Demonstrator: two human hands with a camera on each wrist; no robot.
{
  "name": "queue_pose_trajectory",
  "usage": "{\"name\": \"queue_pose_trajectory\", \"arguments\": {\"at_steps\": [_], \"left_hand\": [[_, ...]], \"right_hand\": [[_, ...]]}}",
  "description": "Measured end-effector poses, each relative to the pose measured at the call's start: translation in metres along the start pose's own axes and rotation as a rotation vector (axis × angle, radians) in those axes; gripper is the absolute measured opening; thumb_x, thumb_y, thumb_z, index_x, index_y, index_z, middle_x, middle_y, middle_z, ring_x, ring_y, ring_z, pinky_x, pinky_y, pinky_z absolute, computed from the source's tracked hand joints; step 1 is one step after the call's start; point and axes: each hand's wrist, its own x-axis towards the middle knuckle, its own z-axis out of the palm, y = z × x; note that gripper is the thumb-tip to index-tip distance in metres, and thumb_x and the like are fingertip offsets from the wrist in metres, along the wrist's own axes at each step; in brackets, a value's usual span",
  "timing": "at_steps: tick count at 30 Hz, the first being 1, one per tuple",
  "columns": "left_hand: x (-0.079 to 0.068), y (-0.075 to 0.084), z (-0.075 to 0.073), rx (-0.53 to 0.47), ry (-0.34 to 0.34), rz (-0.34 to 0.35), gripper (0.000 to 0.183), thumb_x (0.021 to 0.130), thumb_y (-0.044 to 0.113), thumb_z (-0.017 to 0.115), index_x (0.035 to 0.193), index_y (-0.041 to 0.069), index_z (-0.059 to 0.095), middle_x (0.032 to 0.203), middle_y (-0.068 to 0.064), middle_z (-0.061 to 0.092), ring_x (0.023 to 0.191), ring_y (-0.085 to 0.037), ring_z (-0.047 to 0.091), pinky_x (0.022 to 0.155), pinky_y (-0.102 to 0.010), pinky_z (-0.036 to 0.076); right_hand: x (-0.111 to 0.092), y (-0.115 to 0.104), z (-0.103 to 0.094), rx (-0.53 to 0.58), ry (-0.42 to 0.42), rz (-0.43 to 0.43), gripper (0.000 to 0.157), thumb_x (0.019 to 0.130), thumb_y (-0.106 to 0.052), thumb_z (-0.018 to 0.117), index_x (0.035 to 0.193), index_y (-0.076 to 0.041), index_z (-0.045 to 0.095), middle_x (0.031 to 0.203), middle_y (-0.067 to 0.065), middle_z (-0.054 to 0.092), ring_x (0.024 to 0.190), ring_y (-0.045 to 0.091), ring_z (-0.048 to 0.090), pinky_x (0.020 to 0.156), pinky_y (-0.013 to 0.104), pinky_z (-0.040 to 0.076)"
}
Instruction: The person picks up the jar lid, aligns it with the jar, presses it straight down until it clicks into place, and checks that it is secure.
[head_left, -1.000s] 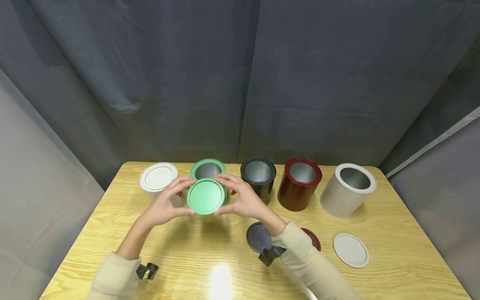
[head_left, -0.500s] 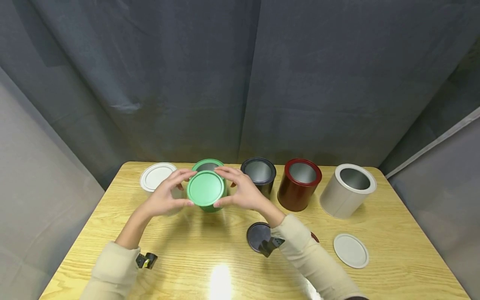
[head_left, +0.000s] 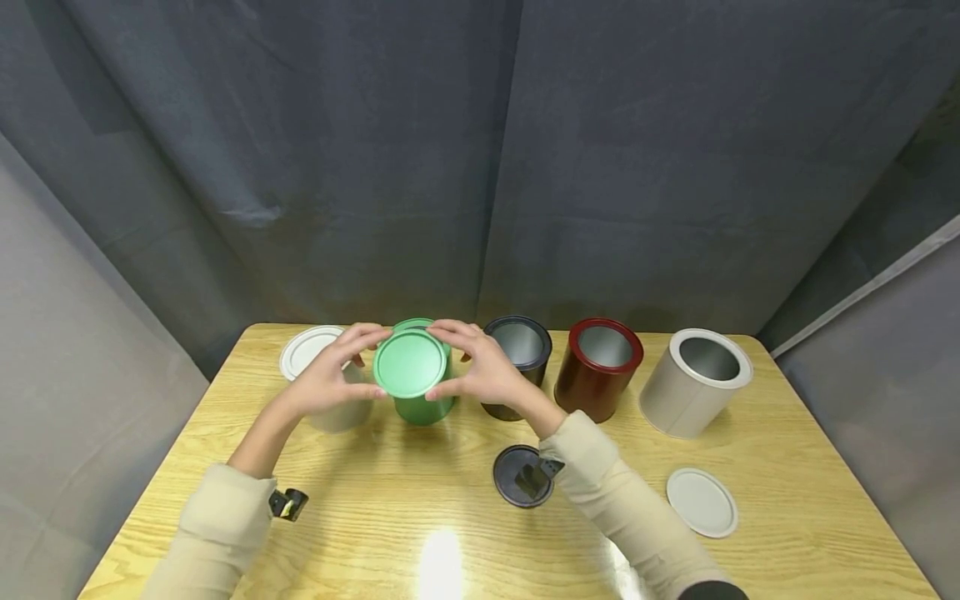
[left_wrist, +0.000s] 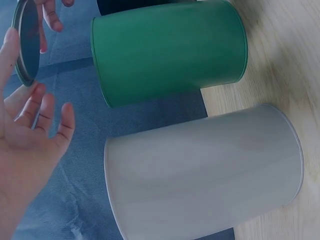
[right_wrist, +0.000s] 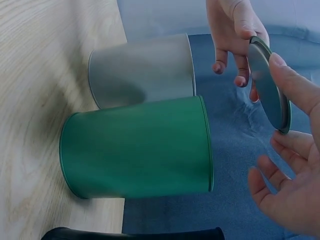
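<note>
A round green lid [head_left: 409,363] is held level between both hands, apart from and above the open green can [head_left: 423,408]. My left hand [head_left: 332,375] pinches its left edge between thumb and fingers. On the opposite edge, my right hand [head_left: 483,377] grips it the same way. In the right wrist view the lid [right_wrist: 270,85] shows its silvery underside, with a gap between it and the green can [right_wrist: 137,150]. The left wrist view has the lid [left_wrist: 27,42] at upper left, beside the green can [left_wrist: 170,52].
A white can with its lid on [head_left: 309,350] stands left of the green one. To the right are open black [head_left: 517,342], dark red [head_left: 596,396] and off-white [head_left: 678,400] cans. A black lid [head_left: 517,487] and an off-white lid [head_left: 702,502] lie in front on the wooden table [head_left: 360,533].
Both hands have carried the green lid away from me, toward the green can's mouth, covering more of the opening in the head view. The right forearm now hides the dark red lid.
</note>
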Motion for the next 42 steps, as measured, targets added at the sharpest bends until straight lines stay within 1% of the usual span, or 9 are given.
{"name": "queue_pose_trajectory", "arguments": {"at_steps": [3, 9, 13, 18, 24, 30, 35, 39, 42], "left_hand": [[0.002, 0.0, -0.002, 0.004, -0.012, -0.024, 0.073, 0.066, 0.005, 0.08, 0.13, -0.004, 0.045, 0.125, -0.016, 0.044, 0.104, -0.027, 0.045, 0.073, -0.042, 0.043], [0.006, -0.004, -0.002, -0.012, -0.018, -0.041, 0.074, 0.065, -0.002, 0.078, 0.13, -0.008, 0.042, 0.126, -0.02, 0.041, 0.104, -0.031, 0.043, 0.073, -0.046, 0.042], [0.009, -0.008, -0.003, -0.025, -0.021, -0.062, 0.073, 0.067, 0.0, 0.078, 0.13, -0.007, 0.042, 0.127, -0.019, 0.041, 0.104, -0.031, 0.043, 0.074, -0.048, 0.042], [0.013, -0.015, -0.003, -0.016, -0.028, -0.093, 0.072, 0.069, 0.004, 0.078, 0.131, -0.005, 0.043, 0.127, -0.016, 0.041, 0.105, -0.029, 0.043, 0.076, -0.045, 0.043], [0.016, -0.02, -0.004, -0.018, -0.036, -0.109, 0.071, 0.07, 0.005, 0.078, 0.131, -0.005, 0.043, 0.127, -0.016, 0.041, 0.105, -0.03, 0.042, 0.076, -0.048, 0.042], [0.024, -0.024, -0.002, -0.007, -0.053, -0.136, 0.07, 0.071, 0.008, 0.078, 0.131, -0.004, 0.044, 0.129, -0.016, 0.041, 0.106, -0.032, 0.041, 0.077, -0.049, 0.04], [0.027, -0.027, -0.002, 0.015, -0.065, -0.157, 0.07, 0.071, 0.009, 0.078, 0.131, -0.004, 0.043, 0.129, -0.016, 0.041, 0.107, -0.031, 0.041, 0.079, -0.05, 0.039], [0.03, -0.029, -0.002, 0.036, -0.071, -0.157, 0.07, 0.071, 0.009, 0.077, 0.131, -0.004, 0.043, 0.129, -0.016, 0.041, 0.108, -0.032, 0.04, 0.079, -0.051, 0.038], [0.032, -0.032, 0.0, 0.05, -0.076, -0.158, 0.07, 0.071, 0.011, 0.077, 0.132, -0.003, 0.044, 0.129, -0.017, 0.041, 0.109, -0.033, 0.041, 0.08, -0.05, 0.037]], "right_hand": [[0.003, 0.001, -0.001, -0.005, -0.009, 0.003, 0.08, 0.063, -0.025, 0.084, 0.132, -0.004, 0.048, 0.135, 0.009, 0.043, 0.113, 0.025, 0.042, 0.077, 0.044, 0.045], [0.008, 0.004, -0.003, -0.034, -0.021, 0.025, 0.081, 0.063, -0.027, 0.084, 0.132, -0.006, 0.048, 0.136, 0.008, 0.043, 0.113, 0.023, 0.042, 0.076, 0.035, 0.044], [0.013, 0.007, -0.004, -0.048, -0.031, 0.047, 0.081, 0.063, -0.028, 0.084, 0.132, -0.007, 0.048, 0.136, 0.007, 0.043, 0.112, 0.022, 0.042, 0.076, 0.032, 0.043], [0.018, 0.013, -0.004, -0.055, -0.046, 0.07, 0.081, 0.064, -0.029, 0.083, 0.133, -0.008, 0.047, 0.136, 0.004, 0.043, 0.113, 0.021, 0.042, 0.076, 0.032, 0.043], [0.024, 0.018, -0.006, -0.064, -0.071, 0.078, 0.081, 0.065, -0.031, 0.082, 0.133, -0.008, 0.047, 0.137, 0.004, 0.043, 0.115, 0.022, 0.041, 0.078, 0.032, 0.043], [0.027, 0.023, -0.009, -0.053, -0.088, 0.122, 0.081, 0.065, -0.029, 0.082, 0.134, -0.009, 0.046, 0.138, 0.003, 0.041, 0.118, 0.023, 0.04, 0.08, 0.038, 0.044], [0.031, 0.028, -0.01, -0.075, -0.116, 0.136, 0.081, 0.066, -0.032, 0.081, 0.135, -0.01, 0.044, 0.139, 0.004, 0.04, 0.12, 0.024, 0.039, 0.08, 0.035, 0.043], [0.035, 0.031, -0.011, -0.082, -0.127, 0.141, 0.081, 0.067, -0.031, 0.081, 0.135, -0.009, 0.045, 0.139, 0.005, 0.04, 0.123, 0.026, 0.036, 0.083, 0.037, 0.041], [0.036, 0.034, -0.013, -0.082, -0.136, 0.145, 0.08, 0.067, -0.03, 0.081, 0.135, -0.008, 0.045, 0.139, 0.007, 0.04, 0.124, 0.027, 0.035, 0.089, 0.041, 0.038]]}}
